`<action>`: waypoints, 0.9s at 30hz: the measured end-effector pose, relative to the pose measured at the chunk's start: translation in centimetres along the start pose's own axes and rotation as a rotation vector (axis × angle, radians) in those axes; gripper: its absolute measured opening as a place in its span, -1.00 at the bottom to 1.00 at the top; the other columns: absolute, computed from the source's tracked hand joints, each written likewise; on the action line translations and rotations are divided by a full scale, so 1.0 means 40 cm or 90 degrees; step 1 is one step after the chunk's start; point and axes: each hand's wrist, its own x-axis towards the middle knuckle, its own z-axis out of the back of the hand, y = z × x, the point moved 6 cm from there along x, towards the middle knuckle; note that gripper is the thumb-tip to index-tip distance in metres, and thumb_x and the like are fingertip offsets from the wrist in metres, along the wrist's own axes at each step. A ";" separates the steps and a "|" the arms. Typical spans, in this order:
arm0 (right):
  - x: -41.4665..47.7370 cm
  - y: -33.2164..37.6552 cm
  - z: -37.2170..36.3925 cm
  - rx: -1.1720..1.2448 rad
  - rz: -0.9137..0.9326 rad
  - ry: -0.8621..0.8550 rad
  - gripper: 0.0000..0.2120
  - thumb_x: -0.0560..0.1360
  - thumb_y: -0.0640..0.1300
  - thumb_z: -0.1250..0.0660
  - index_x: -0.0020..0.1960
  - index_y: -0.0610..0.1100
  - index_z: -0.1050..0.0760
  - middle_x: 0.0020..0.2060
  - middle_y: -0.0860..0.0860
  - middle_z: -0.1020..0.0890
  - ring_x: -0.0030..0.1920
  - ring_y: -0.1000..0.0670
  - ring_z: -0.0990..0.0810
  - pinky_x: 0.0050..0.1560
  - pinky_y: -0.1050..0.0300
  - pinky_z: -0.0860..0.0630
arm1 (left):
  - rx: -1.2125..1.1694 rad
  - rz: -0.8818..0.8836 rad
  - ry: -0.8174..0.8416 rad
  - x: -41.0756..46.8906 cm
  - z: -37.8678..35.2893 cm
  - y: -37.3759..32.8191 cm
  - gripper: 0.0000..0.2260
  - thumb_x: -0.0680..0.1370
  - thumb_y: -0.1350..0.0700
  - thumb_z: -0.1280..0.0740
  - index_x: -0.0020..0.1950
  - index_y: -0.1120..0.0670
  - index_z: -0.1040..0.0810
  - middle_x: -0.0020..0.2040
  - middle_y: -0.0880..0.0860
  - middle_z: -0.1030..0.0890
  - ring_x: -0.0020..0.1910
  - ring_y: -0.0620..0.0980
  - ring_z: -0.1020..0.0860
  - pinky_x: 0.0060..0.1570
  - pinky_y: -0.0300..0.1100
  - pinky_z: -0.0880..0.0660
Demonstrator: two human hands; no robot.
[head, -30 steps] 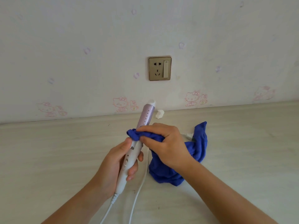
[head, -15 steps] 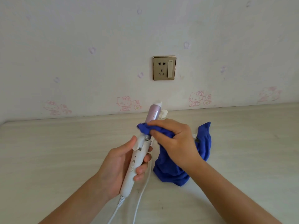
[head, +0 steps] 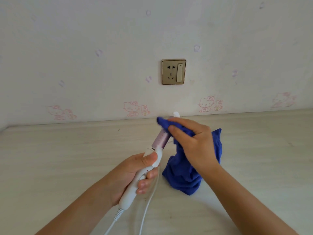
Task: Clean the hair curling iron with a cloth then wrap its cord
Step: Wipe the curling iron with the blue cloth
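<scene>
The fingers (head: 178, 131) of the right hand (head: 196, 143) are curled round the blue cloth (head: 183, 175), which is pressed on the curling iron (head: 160, 139) near its far tip. The white handle is gripped by the left hand (head: 132, 173) above the table (head: 59, 158). Since the earlier frame, the cloth has been slid farther up the barrel.

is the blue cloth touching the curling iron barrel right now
Touching. The head view shows the right hand wrapping the blue cloth around the curling iron barrel near its tip, with no gap.
</scene>
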 end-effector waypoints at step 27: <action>0.001 0.011 0.015 -0.025 0.060 -0.040 -0.72 0.55 -0.32 -0.44 0.15 -0.01 -0.72 -0.11 0.03 -0.75 -0.12 0.01 -0.68 -0.01 0.20 -0.61 | 0.258 -0.110 -0.123 0.010 -0.004 -0.011 -0.71 0.49 0.15 -0.41 0.20 0.12 -0.51 0.04 0.13 -0.76 -0.64 -0.08 -0.31 -0.54 -0.25 -0.33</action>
